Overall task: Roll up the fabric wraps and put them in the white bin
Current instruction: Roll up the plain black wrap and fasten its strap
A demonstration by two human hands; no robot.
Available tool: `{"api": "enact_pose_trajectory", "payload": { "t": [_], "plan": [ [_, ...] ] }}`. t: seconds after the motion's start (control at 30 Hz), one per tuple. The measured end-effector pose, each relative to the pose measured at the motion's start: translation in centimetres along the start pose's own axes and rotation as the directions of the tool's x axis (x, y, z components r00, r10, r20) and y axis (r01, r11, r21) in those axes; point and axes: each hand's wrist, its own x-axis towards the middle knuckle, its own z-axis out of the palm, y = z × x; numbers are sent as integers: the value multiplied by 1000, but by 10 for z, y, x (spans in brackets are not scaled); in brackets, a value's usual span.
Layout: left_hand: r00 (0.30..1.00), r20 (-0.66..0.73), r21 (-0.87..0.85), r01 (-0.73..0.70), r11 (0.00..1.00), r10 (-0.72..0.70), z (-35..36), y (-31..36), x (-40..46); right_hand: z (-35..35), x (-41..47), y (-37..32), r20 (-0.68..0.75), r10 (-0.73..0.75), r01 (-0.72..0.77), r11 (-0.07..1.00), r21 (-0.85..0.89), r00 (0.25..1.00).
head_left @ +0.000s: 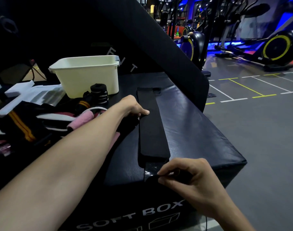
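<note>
We found the black fabric wrap (150, 127) laid out flat along the soft box (200, 130), mid-frame. Our left hand (134, 107) pressed its left edge, fingers curled under; our right hand (184, 175) pinched the near end, lower centre. It looked light and limp, best rolled from that end. The white bin (85, 75) stood upper left.

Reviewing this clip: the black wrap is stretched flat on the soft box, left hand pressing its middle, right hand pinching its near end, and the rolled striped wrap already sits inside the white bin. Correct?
Not quite. In the head view the rolled striped wrap stands outside the white bin, on the surface in front of it. The rest holds: the black wrap lies flat on the soft box, left hand pressing it, right hand pinching its near end.
</note>
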Motion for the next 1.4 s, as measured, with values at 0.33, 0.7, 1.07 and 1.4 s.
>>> {"api": "enact_pose_trajectory", "payload": {
  "t": [0.33,0.7,1.07,1.4],
  "plan": [
    [943,-331,29,34,999,-23,12,-19,23,14,23,15,-75,-206,168,924,-344,976],
    [648,-181,-129,-761,635,740,2,-62,-147,20,12,22,-168,-143,111,975,-190,975],
    [663,-286,-179,-746,641,692,45,-104,-193,29,7,16,-230,-76,48,991,-126,970],
    [718,-327,-71,-668,741,615,61,-99,-212,29,-2,14,-219,-144,73,951,-300,965]
  ]
}}
